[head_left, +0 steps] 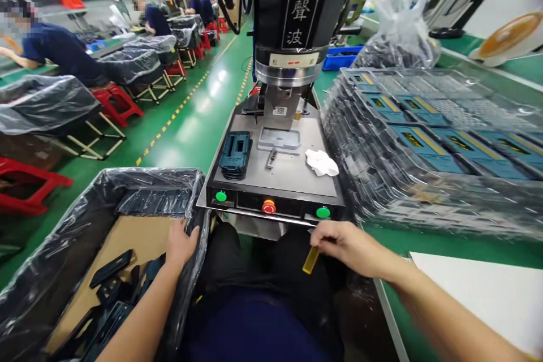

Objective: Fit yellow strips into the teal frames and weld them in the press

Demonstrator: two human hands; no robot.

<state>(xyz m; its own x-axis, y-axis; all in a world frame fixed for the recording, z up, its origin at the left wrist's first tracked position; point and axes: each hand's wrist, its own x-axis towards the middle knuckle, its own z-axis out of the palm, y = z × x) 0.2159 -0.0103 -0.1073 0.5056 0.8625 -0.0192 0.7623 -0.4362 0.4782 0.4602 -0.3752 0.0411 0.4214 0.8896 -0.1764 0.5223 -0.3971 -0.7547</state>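
My right hand (333, 243) pinches a translucent yellow strip (311, 261) between thumb and fingers, just below the front edge of the ultrasonic press. Over the plastic-lined bin (80, 226) at the left is my left hand (180, 242), its thumb apart from its fingers and nothing visible in it. Beyond its fingertips, a row of dark plastic parts (153, 202) lies against the bin's far wall. Loose black parts (112, 268) rest on the cardboard lower in the bin. On the press table (280, 178), dark teal housings (235, 154) are stacked beside a grey fixture (279, 139).
The press head (292, 17) hangs above the fixture. Two green buttons and a red stop button (268, 206) line the front. A white cloth (321, 163) lies right. Stacked clear trays (424, 181) hold teal parts. Several people (63, 48) sit at benches left.
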